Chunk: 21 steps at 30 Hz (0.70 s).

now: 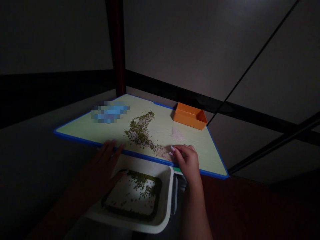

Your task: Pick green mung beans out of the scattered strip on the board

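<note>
My right hand (187,160) is over the front edge of the pale board, its thumb and fingertips brought together in a pinch. What they hold, if anything, is too small to see. Beside those fingertips lies a thin scatter of pinkish grains (162,152). A heap of small green beans (138,130), mixed with pale grains, spreads to the left. My left hand (107,163) is in shadow, fingers outstretched at the board's blue front rim and thumb over the white basin. A small pile of whitish grains (177,134) lies beyond the right hand.
The pale board (113,131) has a blue rim. An orange open box (190,116) stands at its back right, and a blurred blue thing (110,113) lies at the left. Below the front edge, a white basin (166,210) holds more green beans. Walls rise behind.
</note>
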{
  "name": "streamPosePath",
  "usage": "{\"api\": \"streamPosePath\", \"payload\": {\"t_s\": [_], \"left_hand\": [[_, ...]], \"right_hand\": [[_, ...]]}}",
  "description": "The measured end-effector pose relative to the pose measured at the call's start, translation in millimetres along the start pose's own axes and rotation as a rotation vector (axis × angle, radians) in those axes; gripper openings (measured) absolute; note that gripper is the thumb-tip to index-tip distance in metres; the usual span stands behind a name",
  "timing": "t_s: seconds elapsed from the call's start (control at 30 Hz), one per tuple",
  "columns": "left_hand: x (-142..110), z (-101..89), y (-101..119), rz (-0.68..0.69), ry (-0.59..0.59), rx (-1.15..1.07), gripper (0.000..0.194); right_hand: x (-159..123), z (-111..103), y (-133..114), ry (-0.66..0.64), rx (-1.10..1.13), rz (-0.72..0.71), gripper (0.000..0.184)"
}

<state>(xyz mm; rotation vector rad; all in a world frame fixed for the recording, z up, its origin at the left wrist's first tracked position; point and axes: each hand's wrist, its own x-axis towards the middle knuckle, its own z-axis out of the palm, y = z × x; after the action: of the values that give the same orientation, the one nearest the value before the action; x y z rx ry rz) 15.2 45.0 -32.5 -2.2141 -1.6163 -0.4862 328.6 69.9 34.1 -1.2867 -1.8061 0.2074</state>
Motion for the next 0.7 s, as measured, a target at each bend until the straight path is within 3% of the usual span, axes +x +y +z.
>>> {"api": "streamPosePath", "payload": {"t_s": [0.33,0.7], "left_hand": [[-0.5,-1.7,1.0,-0.03,-0.044,-0.012,0.079],[-0.3,-0.5,0.2,-0.037,-0.039,-0.015,0.079]], "right_hand": [[0.7,-1.7,-1.6,-0.028,0.071,-0.035,0.022],[0.8,10.5,-16.9,-0.025,-0.05,-0.014,0.019]]}}
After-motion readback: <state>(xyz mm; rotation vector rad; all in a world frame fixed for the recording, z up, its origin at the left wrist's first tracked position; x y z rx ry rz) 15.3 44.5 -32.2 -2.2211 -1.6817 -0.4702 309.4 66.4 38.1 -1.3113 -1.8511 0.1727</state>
